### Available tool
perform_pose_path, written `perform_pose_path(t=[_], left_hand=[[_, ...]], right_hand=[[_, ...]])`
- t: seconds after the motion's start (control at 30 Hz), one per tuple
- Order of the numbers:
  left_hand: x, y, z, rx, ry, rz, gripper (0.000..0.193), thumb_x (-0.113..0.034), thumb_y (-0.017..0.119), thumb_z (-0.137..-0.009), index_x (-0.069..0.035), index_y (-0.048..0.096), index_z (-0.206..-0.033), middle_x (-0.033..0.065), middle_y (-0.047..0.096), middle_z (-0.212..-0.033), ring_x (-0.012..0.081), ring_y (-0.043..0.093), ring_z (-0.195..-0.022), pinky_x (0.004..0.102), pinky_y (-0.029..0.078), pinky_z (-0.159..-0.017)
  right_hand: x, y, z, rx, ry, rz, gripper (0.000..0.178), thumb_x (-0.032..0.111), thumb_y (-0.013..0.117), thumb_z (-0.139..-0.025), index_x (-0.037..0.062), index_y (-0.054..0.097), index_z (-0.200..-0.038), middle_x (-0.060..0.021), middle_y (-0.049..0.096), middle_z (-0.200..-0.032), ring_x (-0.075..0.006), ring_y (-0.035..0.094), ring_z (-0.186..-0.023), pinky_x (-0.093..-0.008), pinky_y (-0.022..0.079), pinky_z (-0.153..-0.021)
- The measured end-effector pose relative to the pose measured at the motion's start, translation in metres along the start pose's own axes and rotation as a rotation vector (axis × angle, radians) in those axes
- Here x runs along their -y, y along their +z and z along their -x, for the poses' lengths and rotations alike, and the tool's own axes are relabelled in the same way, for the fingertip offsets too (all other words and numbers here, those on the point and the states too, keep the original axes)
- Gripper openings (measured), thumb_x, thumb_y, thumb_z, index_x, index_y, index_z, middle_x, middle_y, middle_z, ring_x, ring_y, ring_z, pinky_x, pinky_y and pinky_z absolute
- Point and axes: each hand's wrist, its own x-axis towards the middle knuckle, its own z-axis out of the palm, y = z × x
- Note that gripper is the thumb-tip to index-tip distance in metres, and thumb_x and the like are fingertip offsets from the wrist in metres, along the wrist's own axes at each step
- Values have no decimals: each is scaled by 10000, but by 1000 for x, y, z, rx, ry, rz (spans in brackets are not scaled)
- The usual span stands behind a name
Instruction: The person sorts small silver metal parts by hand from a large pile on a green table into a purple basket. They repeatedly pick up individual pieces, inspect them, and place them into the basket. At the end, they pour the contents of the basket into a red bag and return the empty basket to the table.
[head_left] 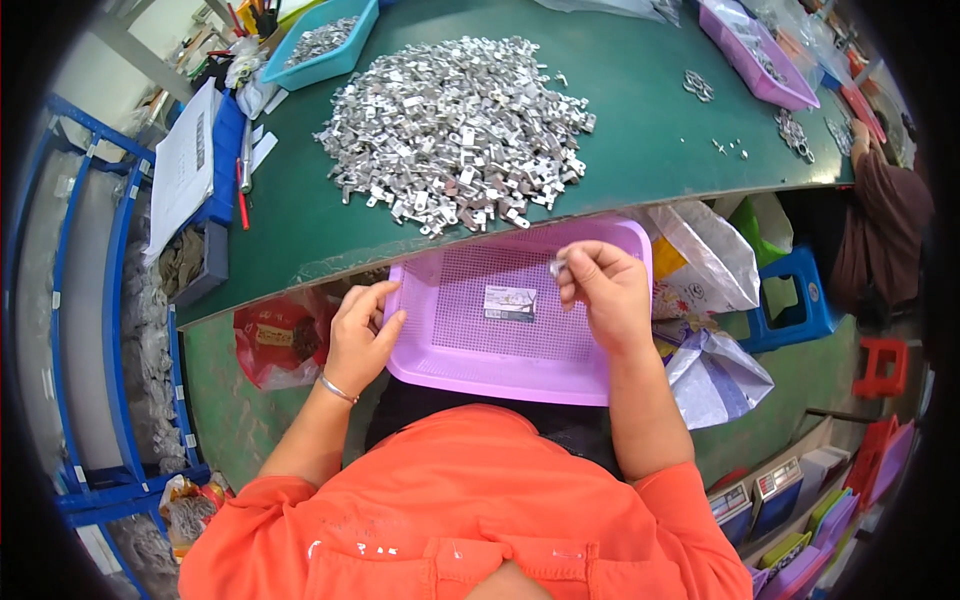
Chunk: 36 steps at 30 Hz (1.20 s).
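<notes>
Worktop: green worktop (300,215) curving across the upper half of the view, its near edge just above the person's lap.
Heap: big pile of small silvery metal parts (455,130) in the middle of the worktop, a few strays at its near edge.
Purple tray: shallow purple mesh-bottomed tray (470,350) resting on the lap, its far rim tucked against the worktop's edge; a small printed label (510,302) lies on its floor, otherwise nothing in it.
Left hand: left hand (360,335) grips the tray's left rim, fingers curled over the edge, thumb on the outside; a thin bangle at the wrist.
Right hand: right hand (600,290) hovers above the tray's right half, fingers drawn together, pinching one small metal part (557,267) between thumb and fingertips.
Blue bin: blue bin (322,40) at the far left of the worktop, holding more metal parts.
Far tray: second purple tray (755,55) at the far right of the worktop, scattered parts beside it.
Papers: white sheets (185,165) on the worktop's left end, a red pen just beside them.
Bags: plastic bags (700,260) on the floor to the right of the tray, next to a blue stool (795,300).
Other person: someone in a dark sleeve (890,215) at the worktop's far right.
</notes>
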Motion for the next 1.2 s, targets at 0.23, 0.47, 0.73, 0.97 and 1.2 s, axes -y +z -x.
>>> perform_pose_path(t=[0.23,0.47,0.73,0.97,1.2], left_hand=[[7,-4,6,-30,8,-22,327,-19,719,-774,-15,654,-1095,62,532,-931,136,513,-693,251,460,-607],[8,0,-7,-99,41,2,272,-9,724,-751,-14,664,-1015,70,523,-968,156,516,-726,257,466,-614],[16,3,-6,-126,78,4,228,44,720,-758,-1,657,-973,43,510,-983,84,492,-675,208,438,-593],[10,-8,-7,-122,145,0,193,40,724,-755,6,673,-939,53,560,-982,100,526,-708,222,448,-613],[1,-11,-9,-121,109,44,165,21,725,-745,0,679,-902,76,596,-945,171,574,-766,269,469,-652]], right_hand=[[7,32,-29,-56,-657,1042,112,78,685,-848,22,654,-941,-114,613,-825,-287,628,-747,-377,502,-649],[-7,28,-41,-105,-610,1086,47,60,657,-860,18,657,-882,-122,606,-825,-298,612,-726,-371,499,-648],[5,21,-26,0,-18,472,131,98,662,-909,-30,684,-933,11,622,-762,-61,518,-682,-242,447,-618],[13,27,-41,-22,-640,1031,115,42,678,-835,11,689,-945,-92,633,-817,-236,612,-746,-317,486,-656],[1,30,-56,-88,-810,1267,115,59,719,-794,25,666,-891,-95,597,-832,-287,599,-795,-366,492,-692]])
